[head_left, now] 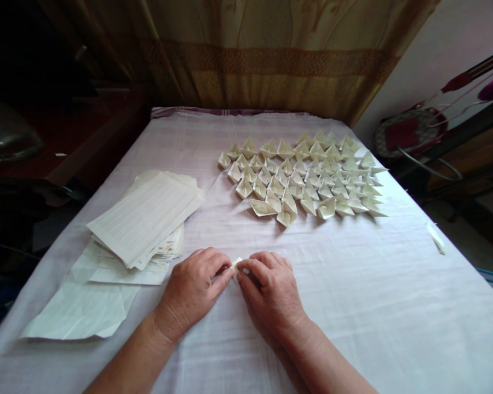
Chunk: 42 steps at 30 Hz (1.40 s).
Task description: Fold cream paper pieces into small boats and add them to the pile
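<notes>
Between my two hands is a small piece of folded paper (235, 269), pale and mostly covered by the fingers. My left hand (198, 284) pinches its left side with thumb and forefinger. On the other side my right hand (271, 287) grips it the same way, with the fingers curled. Beyond the hands, several folded paper boats (275, 187) stand close together in rows on the far right half of the table. A stack of lined paper sheets (145, 216) lies to the left of my left hand.
A white cloth (353, 301) covers the table. One creased loose sheet (82, 306) sticks out under the stack. A narrow paper strip (436, 239) lies near the right edge. A curtain (263, 60) hangs behind, and a dark red cabinet (86, 126) stands at left.
</notes>
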{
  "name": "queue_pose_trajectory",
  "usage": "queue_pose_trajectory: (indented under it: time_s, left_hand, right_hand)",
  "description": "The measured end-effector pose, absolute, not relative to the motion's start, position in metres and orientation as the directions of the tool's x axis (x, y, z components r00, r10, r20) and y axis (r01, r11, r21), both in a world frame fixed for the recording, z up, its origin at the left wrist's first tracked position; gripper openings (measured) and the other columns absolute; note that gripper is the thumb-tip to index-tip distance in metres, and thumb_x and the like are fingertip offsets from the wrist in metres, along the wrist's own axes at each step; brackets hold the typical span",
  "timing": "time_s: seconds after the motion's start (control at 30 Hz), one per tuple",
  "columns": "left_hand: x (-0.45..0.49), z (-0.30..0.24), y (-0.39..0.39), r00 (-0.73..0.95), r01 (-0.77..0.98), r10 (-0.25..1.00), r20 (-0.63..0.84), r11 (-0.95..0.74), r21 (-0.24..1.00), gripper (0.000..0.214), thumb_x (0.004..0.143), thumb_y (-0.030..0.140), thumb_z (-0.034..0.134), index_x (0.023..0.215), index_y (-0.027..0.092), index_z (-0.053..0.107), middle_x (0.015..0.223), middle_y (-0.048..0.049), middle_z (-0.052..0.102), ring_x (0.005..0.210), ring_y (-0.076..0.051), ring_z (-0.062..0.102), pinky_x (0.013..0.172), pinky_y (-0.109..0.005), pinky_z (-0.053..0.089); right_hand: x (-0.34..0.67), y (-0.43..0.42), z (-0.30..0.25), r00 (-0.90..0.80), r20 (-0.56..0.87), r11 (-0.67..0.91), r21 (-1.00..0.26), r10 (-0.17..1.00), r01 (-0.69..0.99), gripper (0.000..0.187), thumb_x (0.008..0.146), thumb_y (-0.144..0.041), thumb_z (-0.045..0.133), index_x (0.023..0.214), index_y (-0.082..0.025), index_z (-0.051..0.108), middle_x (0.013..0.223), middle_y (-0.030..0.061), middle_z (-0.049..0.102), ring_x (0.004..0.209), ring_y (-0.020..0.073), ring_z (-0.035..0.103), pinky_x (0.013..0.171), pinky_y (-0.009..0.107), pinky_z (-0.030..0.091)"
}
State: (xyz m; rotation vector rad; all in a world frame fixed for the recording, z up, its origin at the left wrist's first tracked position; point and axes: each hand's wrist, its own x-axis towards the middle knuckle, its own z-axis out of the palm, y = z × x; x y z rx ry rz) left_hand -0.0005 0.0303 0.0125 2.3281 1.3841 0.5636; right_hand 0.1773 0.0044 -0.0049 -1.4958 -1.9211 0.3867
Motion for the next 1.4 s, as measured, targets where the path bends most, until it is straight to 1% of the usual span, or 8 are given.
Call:
queue_pose_trajectory:
  time_s: [0.13,0.27,0.63,0.83,1.0,1.17,1.33,1.4]
  left_hand:
    - [0.009,0.015,0.027,0.354,0.834,0.933,0.062,-0.346,0.43,0.005,0.087,0.026,0.064,0.085,0.023,0.06,0.083,0.0013,0.065,0.082,-0.018,0.06,0.072,-0.029,0.043]
    - [0.015,0.018,0.027,0.313,0.866,0.95,-0.01,-0.281,0.414,0.006,0.088,0.023,0.063,0.084,0.023,0.058,0.083,0.0016,0.064,0.084,-0.019,0.06,0.074,-0.03,0.041]
    - [0.013,0.02,0.032,0.256,0.846,0.96,-0.111,-0.167,0.506,0.003,0.085,0.021,0.063,0.084,0.024,0.061,0.085,0.0012,0.067,0.085,-0.018,0.061,0.076,-0.029,0.042]
    - [0.012,0.022,0.034,0.255,0.865,0.957,-0.135,-0.163,0.475,0.002,0.086,0.024,0.062,0.084,0.023,0.061,0.087,0.0008,0.065,0.087,-0.019,0.06,0.078,-0.03,0.042]
    - [0.018,0.028,0.03,0.269,0.895,0.947,-0.174,-0.18,0.407,0.004,0.087,0.022,0.059,0.084,0.023,0.061,0.089,0.0003,0.064,0.091,-0.019,0.06,0.079,-0.03,0.042]
    - [0.021,0.03,0.025,0.226,0.932,0.961,-0.162,-0.165,0.323,0.01,0.089,0.024,0.057,0.099,0.023,0.06,0.104,-0.0029,0.063,0.098,-0.02,0.06,0.083,-0.03,0.043]
    - [0.019,0.034,0.03,0.247,0.921,0.946,-0.208,-0.162,0.356,0.003,0.087,0.024,0.058,0.088,0.023,0.061,0.098,-0.001,0.064,0.091,-0.018,0.062,0.08,-0.028,0.043]
    - [0.018,0.034,0.031,0.277,0.907,0.938,-0.211,-0.183,0.378,0.005,0.087,0.021,0.056,0.087,0.023,0.061,0.098,-0.0012,0.065,0.091,-0.018,0.061,0.08,-0.027,0.043]
  right_hand:
    - [0.177,0.005,-0.003,-0.118,0.296,0.284,-0.614,0.948,0.737,0.002,0.088,-0.023,0.066,0.087,-0.024,0.067,0.084,-0.0001,0.067,0.08,0.0175,0.057,0.075,0.032,0.033]
    - [0.178,0.005,-0.004,-0.101,0.271,0.262,-0.668,0.957,0.696,0.004,0.087,-0.02,0.066,0.083,-0.023,0.065,0.081,-0.0014,0.067,0.078,0.0165,0.057,0.075,0.031,0.033]
    - [0.176,0.004,-0.003,-0.057,0.232,0.192,-0.615,0.971,0.765,0.008,0.084,-0.021,0.068,0.079,-0.023,0.062,0.081,-0.0011,0.064,0.079,0.0181,0.053,0.074,0.032,0.029]
    - [0.177,0.004,-0.004,-0.077,0.245,0.213,-0.6,0.967,0.771,0.008,0.085,-0.02,0.067,0.092,-0.023,0.064,0.087,0.0002,0.065,0.082,0.0195,0.054,0.076,0.033,0.03]
    - [0.179,0.005,-0.004,-0.114,0.237,0.235,-0.582,0.965,0.779,0.006,0.086,-0.02,0.066,0.091,-0.023,0.065,0.088,0.0011,0.064,0.085,0.0203,0.055,0.078,0.034,0.031]
    - [0.178,0.005,-0.004,-0.126,0.233,0.235,-0.533,0.964,0.813,0.008,0.084,-0.02,0.067,0.091,-0.023,0.067,0.093,0.0029,0.065,0.087,0.0211,0.054,0.078,0.034,0.032]
    - [0.179,0.005,-0.004,-0.136,0.238,0.246,-0.535,0.962,0.808,0.006,0.083,-0.023,0.068,0.089,-0.023,0.068,0.094,0.0032,0.066,0.091,0.0206,0.056,0.079,0.033,0.032]
    - [0.179,0.005,-0.003,-0.135,0.236,0.246,-0.538,0.962,0.806,0.007,0.083,-0.024,0.069,0.089,-0.023,0.069,0.095,0.0035,0.066,0.092,0.0206,0.056,0.08,0.033,0.033]
